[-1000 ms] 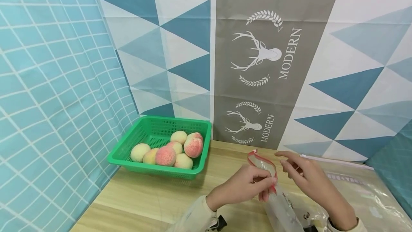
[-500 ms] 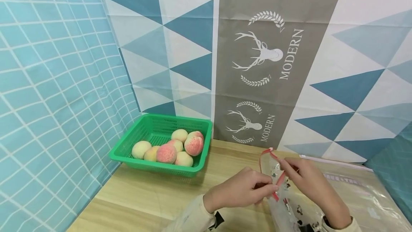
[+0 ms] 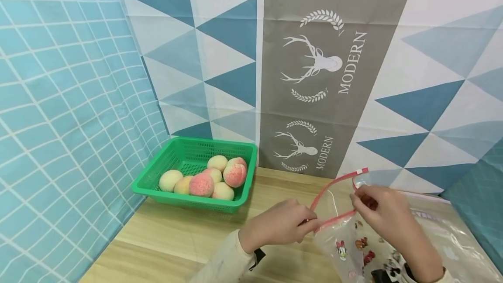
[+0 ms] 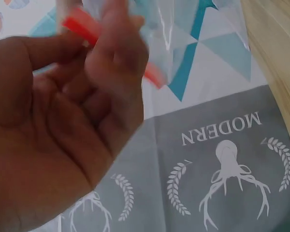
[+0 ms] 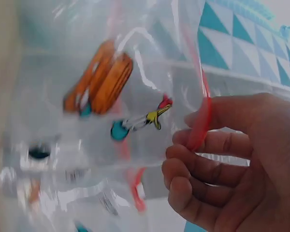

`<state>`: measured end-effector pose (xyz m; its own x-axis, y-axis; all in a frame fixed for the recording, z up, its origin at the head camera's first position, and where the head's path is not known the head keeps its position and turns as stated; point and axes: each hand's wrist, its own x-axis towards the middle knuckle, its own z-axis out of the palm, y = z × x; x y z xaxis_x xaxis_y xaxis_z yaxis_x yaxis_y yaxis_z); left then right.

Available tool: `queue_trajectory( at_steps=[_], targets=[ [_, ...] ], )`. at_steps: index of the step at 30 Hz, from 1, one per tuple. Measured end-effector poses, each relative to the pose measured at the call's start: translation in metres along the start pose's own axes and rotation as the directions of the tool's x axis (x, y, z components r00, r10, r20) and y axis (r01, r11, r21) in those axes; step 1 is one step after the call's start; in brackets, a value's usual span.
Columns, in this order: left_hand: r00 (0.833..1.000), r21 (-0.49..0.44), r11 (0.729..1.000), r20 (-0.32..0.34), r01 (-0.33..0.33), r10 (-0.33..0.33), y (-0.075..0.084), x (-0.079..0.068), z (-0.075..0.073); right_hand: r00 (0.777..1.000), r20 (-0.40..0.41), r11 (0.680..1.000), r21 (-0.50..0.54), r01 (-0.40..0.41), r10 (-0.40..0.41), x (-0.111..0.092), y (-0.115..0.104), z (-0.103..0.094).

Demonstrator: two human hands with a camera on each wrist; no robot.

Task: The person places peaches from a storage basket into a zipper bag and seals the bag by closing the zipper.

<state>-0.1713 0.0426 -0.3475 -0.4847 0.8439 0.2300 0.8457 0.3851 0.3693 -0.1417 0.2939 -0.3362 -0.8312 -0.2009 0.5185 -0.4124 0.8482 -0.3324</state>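
Note:
A clear zip bag [image 3: 334, 239] with a red zip edge and printed cartoon figures hangs between both hands, its mouth spread apart. My left hand [image 3: 279, 226] pinches the red edge at the bag's left corner; in the left wrist view thumb and fingers close on the red strip [image 4: 82, 25]. On the other side my right hand [image 3: 389, 217] pinches the far rim; the right wrist view has the red strip [image 5: 202, 123] between thumb and fingertips. Through the clear film, printed pictures [image 5: 99, 79] show. The bag's lower end runs out of the head view.
A green basket [image 3: 188, 202] with several peaches [image 3: 201, 184] stands at the back left against the patterned wall. Another large clear bag [image 3: 452, 230] lies flat at the right, partly behind my right arm. Wooden tabletop [image 3: 169, 239] lies in front of the basket.
My right hand, earlier apart from the bag, has taken the red rim and drawn it rightward. The left hand moved slightly left, and the bag's mouth is wider.

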Motion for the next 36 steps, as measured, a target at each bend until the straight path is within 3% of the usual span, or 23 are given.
queue_trajectory(
  at_steps=[3, 6, 11, 14, 20, 23, 26, 30, 36],
  targets=[
    [0.997, -0.01, 1.0, 0.081, 0.002, -0.001, -0.003, 0.001, 0.001, 0.996, 0.055, 0.996, 0.047, 0.07, -0.072, -0.002, -0.01, 0.002],
    [0.992, 0.024, 0.999, 0.121, 0.024, -0.027, -0.004, 0.001, 0.004, 0.989, 0.107, 0.99, 0.106, 0.094, -0.106, -0.004, -0.018, 0.004],
    [0.988, 0.082, 0.995, 0.133, 0.062, -0.072, -0.003, 0.0, 0.008, 0.99, 0.125, 0.993, 0.109, 0.053, -0.066, -0.007, -0.027, 0.001],
    [0.981, 0.11, 0.986, 0.134, 0.129, -0.143, -0.006, -0.002, 0.008, 0.995, 0.096, 0.998, 0.055, 0.007, -0.013, -0.008, -0.027, -0.005],
    [0.933, 0.163, 0.935, 0.127, 0.316, -0.338, -0.014, -0.008, 0.006, 0.988, 0.087, 0.988, -0.1, -0.119, 0.128, -0.007, -0.02, -0.013],
    [0.905, 0.175, 0.905, 0.113, 0.388, -0.41, -0.016, -0.011, 0.003, 0.985, 0.092, 0.982, -0.133, -0.132, 0.145, -0.006, -0.013, -0.014],
    [0.888, 0.172, 0.889, 0.11, 0.425, -0.446, -0.018, -0.013, -0.001, 0.989, 0.079, 0.983, -0.143, -0.112, 0.124, -0.005, -0.01, -0.014],
    [0.899, 0.138, 0.906, 0.134, 0.4, -0.418, -0.019, -0.014, -0.005, 0.992, 0.085, 0.988, -0.128, -0.087, 0.098, -0.004, -0.011, -0.012],
    [0.944, 0.118, 0.948, 0.113, 0.296, -0.309, -0.022, -0.012, -0.006, 0.996, 0.079, 0.998, -0.046, -0.043, 0.047, -0.003, -0.021, -0.003]
  ],
)
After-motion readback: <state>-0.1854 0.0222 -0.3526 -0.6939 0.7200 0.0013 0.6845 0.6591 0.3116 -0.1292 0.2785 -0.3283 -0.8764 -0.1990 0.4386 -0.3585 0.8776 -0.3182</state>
